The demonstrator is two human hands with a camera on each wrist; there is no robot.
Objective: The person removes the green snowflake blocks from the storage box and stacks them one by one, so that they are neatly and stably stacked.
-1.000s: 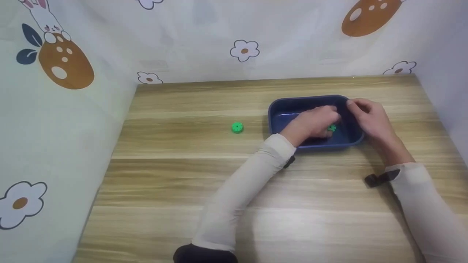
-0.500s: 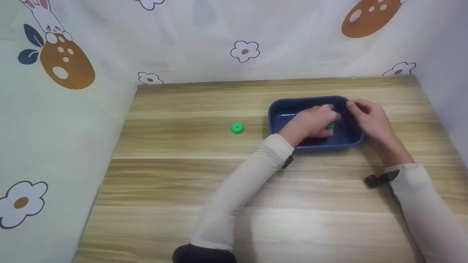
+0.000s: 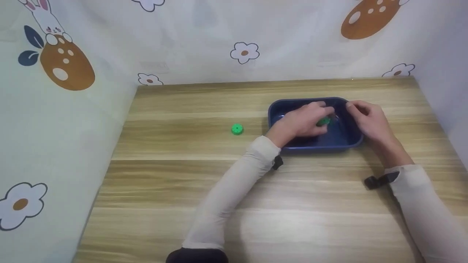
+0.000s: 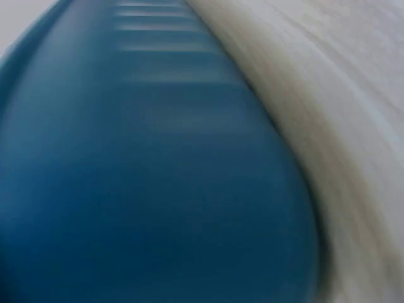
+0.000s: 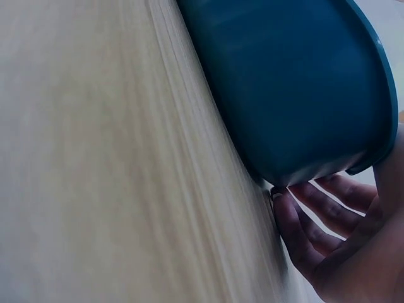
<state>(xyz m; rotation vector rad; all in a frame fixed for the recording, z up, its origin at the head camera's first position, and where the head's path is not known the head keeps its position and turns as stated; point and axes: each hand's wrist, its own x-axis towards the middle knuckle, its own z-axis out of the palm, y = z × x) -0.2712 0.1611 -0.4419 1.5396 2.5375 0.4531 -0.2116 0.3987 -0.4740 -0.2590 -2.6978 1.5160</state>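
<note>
From the head camera: left hand inside the blue tray on the wooden table, fingers pinching a green piece above the tray floor; right hand curled over the tray's right rim; second green piece lying on the table left of the tray, well apart. From the left wrist: only blurred blue tray wall beside table. From the right wrist: fingers bent under the tray's outer wall.

Glossy blue plastic tray; matt wood-grain table; printed cloth backdrop.
</note>
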